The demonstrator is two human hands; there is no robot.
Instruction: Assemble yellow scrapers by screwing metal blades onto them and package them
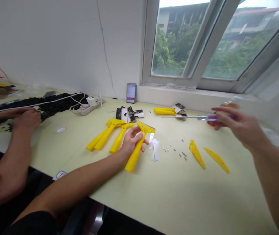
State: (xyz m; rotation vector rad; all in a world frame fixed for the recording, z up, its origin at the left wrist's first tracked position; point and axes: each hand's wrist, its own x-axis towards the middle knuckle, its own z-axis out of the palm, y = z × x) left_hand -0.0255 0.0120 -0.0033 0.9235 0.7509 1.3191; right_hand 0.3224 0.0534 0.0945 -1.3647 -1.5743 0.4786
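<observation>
My left hand (132,141) is closed round a yellow scraper (139,148), whose head with a metal blade points away from me. A screwdriver (186,117) with a clear handle lies level in my right hand (237,122), its tip pointing left. Beside the left hand rest several yellow scraper handles (107,134). Thin metal blades (155,150) lie just right of the held scraper. Small nuts (166,148) and screws (184,154) are scattered on the table. Two yellow plastic pieces (197,154) lie apart, farther right.
Packaging cards (127,114) and more yellow scrapers (164,111) lie at the back. A phone-like screen (131,93) leans against the wall. At left, another person's hands (26,119) are by a black pile (56,102) and a power strip (90,107).
</observation>
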